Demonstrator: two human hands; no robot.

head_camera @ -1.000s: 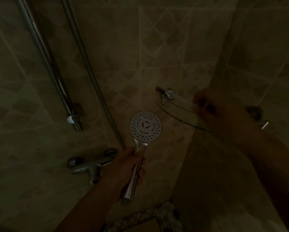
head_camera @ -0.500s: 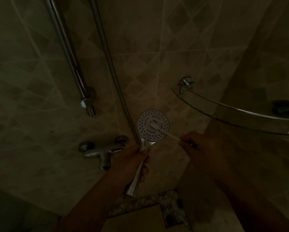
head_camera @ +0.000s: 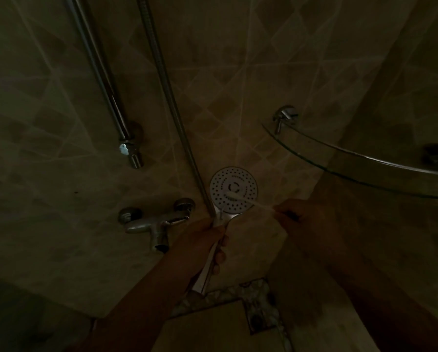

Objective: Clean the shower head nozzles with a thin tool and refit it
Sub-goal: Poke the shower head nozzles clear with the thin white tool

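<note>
The left hand (head_camera: 202, 237) grips the round white chrome-handled shower head (head_camera: 233, 190); the right hand (head_camera: 301, 219) pinches a thin white tool (head_camera: 253, 201) laid across its nozzles.

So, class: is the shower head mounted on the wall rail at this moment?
No: the left hand grips the shower head by its handle, away from the rail.

Above the left hand (head_camera: 200, 240), the shower head (head_camera: 233, 190) has a pale matt face of what looks like plastic, dotted with dark nozzles, on a glossy chromed handle. The thin tool (head_camera: 248, 202) in the right hand (head_camera: 304, 219) looks white and dull. Left of the left hand, the mixer tap (head_camera: 154, 224), hose (head_camera: 167, 92) and rail (head_camera: 103, 85) are shiny metal. Above the right hand a smooth glass shelf (head_camera: 365, 163) juts from matt tiles (head_camera: 47, 148)
</note>
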